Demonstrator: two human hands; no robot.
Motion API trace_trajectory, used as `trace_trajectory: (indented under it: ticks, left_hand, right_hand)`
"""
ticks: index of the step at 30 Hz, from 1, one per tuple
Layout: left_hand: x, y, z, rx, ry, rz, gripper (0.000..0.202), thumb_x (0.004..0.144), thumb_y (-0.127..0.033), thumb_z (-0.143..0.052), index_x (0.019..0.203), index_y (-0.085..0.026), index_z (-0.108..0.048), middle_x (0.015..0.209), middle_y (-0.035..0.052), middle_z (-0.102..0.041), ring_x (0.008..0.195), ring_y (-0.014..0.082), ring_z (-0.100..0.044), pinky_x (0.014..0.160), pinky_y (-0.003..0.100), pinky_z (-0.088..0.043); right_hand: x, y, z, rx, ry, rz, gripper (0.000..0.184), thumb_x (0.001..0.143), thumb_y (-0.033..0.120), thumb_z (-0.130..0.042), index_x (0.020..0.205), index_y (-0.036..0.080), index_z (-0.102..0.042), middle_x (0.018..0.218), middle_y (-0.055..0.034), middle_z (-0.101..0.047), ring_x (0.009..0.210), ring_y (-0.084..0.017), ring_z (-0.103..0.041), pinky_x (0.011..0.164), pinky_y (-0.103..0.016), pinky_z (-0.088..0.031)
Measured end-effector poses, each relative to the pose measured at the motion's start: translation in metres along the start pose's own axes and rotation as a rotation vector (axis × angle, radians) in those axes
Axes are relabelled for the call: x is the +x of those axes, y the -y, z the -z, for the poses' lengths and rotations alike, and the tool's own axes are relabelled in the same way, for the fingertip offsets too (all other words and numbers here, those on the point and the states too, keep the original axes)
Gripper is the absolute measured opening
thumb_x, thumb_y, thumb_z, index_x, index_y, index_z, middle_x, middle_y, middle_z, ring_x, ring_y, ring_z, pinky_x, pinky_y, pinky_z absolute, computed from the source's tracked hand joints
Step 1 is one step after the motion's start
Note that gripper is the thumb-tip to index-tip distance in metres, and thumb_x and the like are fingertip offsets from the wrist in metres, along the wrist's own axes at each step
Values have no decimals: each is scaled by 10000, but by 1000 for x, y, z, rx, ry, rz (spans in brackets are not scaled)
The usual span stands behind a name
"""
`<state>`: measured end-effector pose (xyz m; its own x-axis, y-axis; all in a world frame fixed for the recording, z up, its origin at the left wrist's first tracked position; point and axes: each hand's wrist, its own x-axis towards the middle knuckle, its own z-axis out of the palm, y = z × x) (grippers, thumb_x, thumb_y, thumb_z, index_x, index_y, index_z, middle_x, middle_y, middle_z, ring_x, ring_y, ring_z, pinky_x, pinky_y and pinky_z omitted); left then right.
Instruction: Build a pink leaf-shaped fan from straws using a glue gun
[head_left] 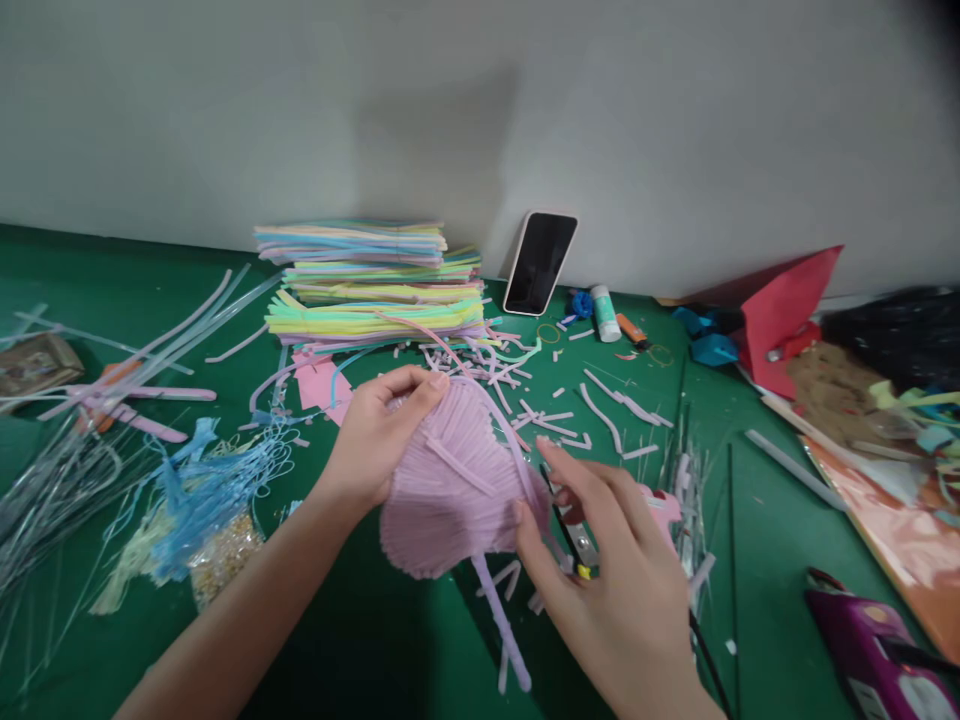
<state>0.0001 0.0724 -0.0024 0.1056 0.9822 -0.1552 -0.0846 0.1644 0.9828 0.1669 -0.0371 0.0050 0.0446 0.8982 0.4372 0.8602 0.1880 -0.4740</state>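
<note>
My left hand [390,430] pinches the upper left edge of a lilac leaf shape made of pipe cleaners [442,500], held above the green table. A short lilac piece lies across its face, and a lilac stem [501,620] hangs from its lower edge. Along the right edge runs a loose lilac pipe cleaner strand [510,430]. My right hand [607,550] is at that edge, thumb tip against the leaf and strand, index finger apart from the thumb. Partly hidden behind this hand is a dark metal tool with a yellow part [579,545]; its kind is unclear.
Bundles of coloured pipe cleaners [375,315] lie by the wall, beside a leaning phone [541,262]. Lilac offcuts [551,415] are scattered behind the leaf. A glue stick [604,313] stands farther back. Blue tassels [199,490] lie left, a purple device [870,640] right.
</note>
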Motion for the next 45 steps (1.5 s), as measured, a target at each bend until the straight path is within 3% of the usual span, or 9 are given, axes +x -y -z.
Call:
trace_trajectory:
  ticks: [5,9,17,22,45]
  left_hand:
    - [0,1,0,35,6,-14,234,785,-357,-690,669,-165,-625,662,-37,-543,629,99,-443,622,211,-367]
    - [0,1,-1,95,8,-32,227,788,-348,-685,672,-160,-632,679,-30,-554,654,105,-456,626,214,-362]
    - [0,-3,1,136,57,-30,221,801,-353,-673,681,-171,-637,671,-36,-553,638,102,-462,612,208,-368]
    - [-2,-3,2,210,84,-71,209,822,-348,-652,700,-178,-656,705,-27,-585,681,116,-493,658,215,-385]
    - [-2,-7,2,301,110,-87,243,824,-379,-631,686,-180,-655,712,-7,-621,697,150,-529,661,238,-407]
  right_hand:
    - [-12,-5,3,-100,46,39,354,910,139,-494,1253,206,-554,1000,-70,-658,840,-162,-648,675,-235,-525]
    - [-10,-10,9,-30,69,13,308,914,147,-482,1179,225,-617,991,-55,-634,789,-139,-641,653,-225,-511]
    - [10,-18,22,131,283,26,405,879,98,-441,1222,224,-615,864,-25,-599,693,-119,-589,602,-225,-484]
    - [17,-20,28,72,411,81,469,864,108,-432,1294,236,-569,793,-6,-549,602,-116,-543,508,-226,-446]
    - [30,-24,29,110,472,107,389,897,129,-407,1205,214,-629,745,0,-514,581,-101,-518,508,-216,-418]
